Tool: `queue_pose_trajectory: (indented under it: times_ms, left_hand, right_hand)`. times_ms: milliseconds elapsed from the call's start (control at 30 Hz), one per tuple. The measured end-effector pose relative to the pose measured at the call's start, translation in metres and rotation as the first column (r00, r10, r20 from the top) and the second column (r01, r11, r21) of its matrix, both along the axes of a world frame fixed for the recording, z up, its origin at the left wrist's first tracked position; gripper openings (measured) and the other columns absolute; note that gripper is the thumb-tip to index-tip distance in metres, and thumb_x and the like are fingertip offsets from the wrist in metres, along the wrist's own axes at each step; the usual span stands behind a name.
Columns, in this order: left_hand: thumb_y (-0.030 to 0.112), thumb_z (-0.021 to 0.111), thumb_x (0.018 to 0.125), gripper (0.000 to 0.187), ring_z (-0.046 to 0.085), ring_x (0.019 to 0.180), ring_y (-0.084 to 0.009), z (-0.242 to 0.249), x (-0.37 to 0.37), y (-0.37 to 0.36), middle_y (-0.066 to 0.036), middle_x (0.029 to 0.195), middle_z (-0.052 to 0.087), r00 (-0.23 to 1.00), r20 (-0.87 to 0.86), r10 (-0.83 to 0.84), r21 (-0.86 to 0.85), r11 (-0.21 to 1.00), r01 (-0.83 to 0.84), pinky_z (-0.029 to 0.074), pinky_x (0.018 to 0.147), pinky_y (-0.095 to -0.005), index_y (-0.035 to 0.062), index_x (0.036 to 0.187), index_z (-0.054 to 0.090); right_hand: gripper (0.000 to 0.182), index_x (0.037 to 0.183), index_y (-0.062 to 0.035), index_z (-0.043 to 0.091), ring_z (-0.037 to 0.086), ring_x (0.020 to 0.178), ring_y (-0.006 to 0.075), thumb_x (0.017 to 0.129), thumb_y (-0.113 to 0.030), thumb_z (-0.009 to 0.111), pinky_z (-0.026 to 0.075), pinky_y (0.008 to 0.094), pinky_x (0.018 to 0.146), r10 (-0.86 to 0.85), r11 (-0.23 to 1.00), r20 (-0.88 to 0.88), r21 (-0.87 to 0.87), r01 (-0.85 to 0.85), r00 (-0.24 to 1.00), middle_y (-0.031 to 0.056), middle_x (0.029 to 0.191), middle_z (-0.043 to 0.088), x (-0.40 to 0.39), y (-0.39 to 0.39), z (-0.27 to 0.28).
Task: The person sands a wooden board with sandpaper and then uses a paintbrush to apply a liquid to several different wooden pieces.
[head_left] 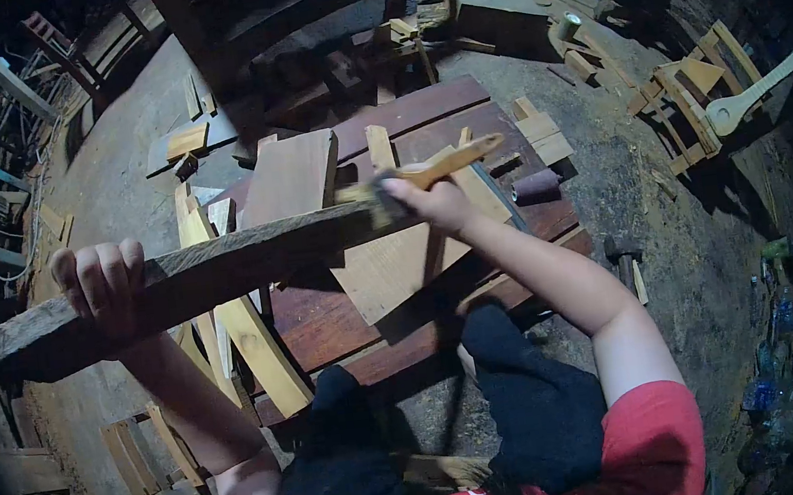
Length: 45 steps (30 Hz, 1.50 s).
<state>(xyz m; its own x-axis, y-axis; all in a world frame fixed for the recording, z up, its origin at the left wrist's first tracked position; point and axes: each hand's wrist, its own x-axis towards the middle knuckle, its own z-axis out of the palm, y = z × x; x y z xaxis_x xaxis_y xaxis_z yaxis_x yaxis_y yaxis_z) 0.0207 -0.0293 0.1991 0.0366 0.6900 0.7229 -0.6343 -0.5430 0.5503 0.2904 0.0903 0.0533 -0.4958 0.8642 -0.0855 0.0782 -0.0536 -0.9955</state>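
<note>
a long, rough, weathered grey-brown wooden plank runs almost level across the middle of the view, from the lower left up toward the centre, held off the ground above a stack of boards. the left hand is wrapped around the plank near its left end, fingers curled over the top edge and fully closed on the wood, so the plank passes straight through that grip and reaches well beyond it on both sides. the right hand is at the plank's far right end, closed tight around a paintbrush with a pale yellow wooden handle; the handle sticks out up and to the right past the knuckles, and the dark bristle head sits against the end of the plank, though blur makes it hard to tell exactly how the bristles meet the wood. below the plank lies a broad dark reddish-brown board flat on the ground, with lighter tan plywood pieces and narrow pale wooden strips lying on and across it. a small dark purplish roll rests at the right edge of the reddish board, near the right hand. a hammer with a dark head lies on the grey dirt floor just right of the right forearm. the person's red sleeves and dark-trousered knees fill the bottom of the view.
</note>
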Motion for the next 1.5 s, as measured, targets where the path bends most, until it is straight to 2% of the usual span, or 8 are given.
queue_pose_trajectory:
  times_ms: [200, 300, 533, 833, 1100, 1233, 1400, 1500]
  left_hand:
    - [0.017, 0.030, 0.084, 0.023, 0.029, 0.041, -0.0076, 0.000, -0.003, -0.001, 0.006, 0.044, 0.028, 0.998, -0.047, 0.048, 0.028, 0.998, -0.047, 0.024, 0.048, -0.0234, 0.0146, 0.061, 0.031]
    - [0.021, 0.033, 0.083, 0.024, 0.030, 0.039, -0.0071, 0.003, 0.001, -0.004, 0.006, 0.043, 0.029, 0.995, -0.015, 0.102, -0.026, 0.994, -0.102, 0.024, 0.047, -0.0234, 0.0152, 0.060, 0.032]
    - [0.047, 0.045, 0.074, 0.040, 0.028, 0.032, -0.0054, 0.016, 0.012, 0.001, 0.008, 0.038, 0.030, 0.987, -0.017, -0.158, -0.040, 0.987, 0.157, 0.026, 0.045, -0.0229, 0.0166, 0.053, 0.029]
    - [0.045, 0.045, 0.075, 0.042, 0.025, 0.025, -0.0020, 0.014, 0.013, 0.003, 0.008, 0.034, 0.028, 0.999, 0.023, -0.024, 0.019, 1.000, 0.024, 0.021, 0.031, -0.0181, 0.0186, 0.048, 0.027]
    - [0.044, 0.045, 0.076, 0.042, 0.023, 0.024, -0.0006, 0.017, 0.013, 0.004, 0.009, 0.033, 0.026, 0.980, -0.016, -0.199, 0.051, 0.979, 0.199, 0.018, 0.030, -0.0164, 0.0191, 0.048, 0.026]
    - [0.043, 0.047, 0.076, 0.042, 0.023, 0.024, -0.0002, 0.013, 0.012, 0.002, 0.010, 0.033, 0.026, 0.976, 0.036, -0.215, 0.038, 0.976, 0.214, 0.017, 0.030, -0.0163, 0.0194, 0.048, 0.025]
    - [0.041, 0.045, 0.077, 0.043, 0.022, 0.024, -0.0002, 0.014, 0.012, 0.005, 0.010, 0.032, 0.024, 0.977, 0.021, -0.210, 0.057, 0.976, 0.208, 0.017, 0.029, -0.0161, 0.0196, 0.046, 0.024]
    - [0.040, 0.044, 0.078, 0.044, 0.022, 0.023, -0.0008, 0.014, 0.010, 0.003, 0.009, 0.031, 0.025, 0.972, -0.022, -0.236, 0.075, 0.969, 0.237, 0.018, 0.028, -0.0162, 0.0193, 0.043, 0.026]
  right_hand:
    - [0.046, 0.091, 0.0001, 0.055, 0.054, 0.084, 0.0242, 0.071, -0.041, 0.050, 0.040, 0.0293, 0.073, -0.205, 0.972, 0.609, 0.034, 0.233, 0.766, 0.0155, 0.087, 0.057, 0.043, 0.027, -0.018]
    - [0.035, 0.077, 0.0019, 0.056, 0.056, 0.069, 0.0189, 0.071, -0.032, 0.051, 0.043, 0.0286, 0.064, -0.189, 0.974, 0.382, 0.188, 0.124, 0.905, 0.0119, 0.071, 0.058, 0.011, 0.016, 0.010]
    - [0.036, 0.085, 0.0009, 0.055, 0.051, 0.072, 0.0133, 0.070, -0.031, 0.058, 0.041, 0.0255, 0.066, 0.094, 0.989, -0.175, -0.099, -0.113, 0.980, 0.0074, 0.080, 0.056, -0.028, -0.019, 0.065]
    - [0.041, 0.085, 0.0006, 0.055, 0.055, 0.080, 0.0265, 0.069, -0.036, 0.048, 0.042, 0.0318, 0.070, -0.180, 0.969, 0.563, 0.242, 0.048, 0.806, 0.0183, 0.084, 0.056, 0.045, 0.031, -0.012]
    - [0.047, 0.092, 0.0023, 0.053, 0.050, 0.078, 0.0134, 0.068, -0.038, 0.059, 0.040, 0.0239, 0.069, 0.184, 0.983, 0.007, -0.004, -0.184, 0.983, 0.0086, 0.087, 0.054, -0.005, -0.003, 0.048]
    - [0.044, 0.091, 0.0003, 0.055, 0.053, 0.082, 0.0184, 0.068, -0.038, 0.055, 0.040, 0.0272, 0.072, -0.066, 0.998, 0.195, 0.013, 0.064, 0.979, 0.0109, 0.089, 0.056, 0.032, 0.026, -0.020]
    - [0.055, 0.092, 0.0000, 0.054, 0.050, 0.091, 0.0304, 0.069, -0.049, 0.044, 0.037, 0.0327, 0.077, -0.050, 0.999, 0.803, 0.033, 0.038, 0.594, 0.0200, 0.094, 0.053, 0.078, 0.049, -0.037]
    - [0.053, 0.093, 0.0006, 0.054, 0.051, 0.089, 0.0287, 0.071, -0.047, 0.044, 0.038, 0.0324, 0.076, -0.192, 0.981, 0.693, 0.162, 0.110, 0.695, 0.0197, 0.093, 0.054, 0.074, 0.046, -0.039]
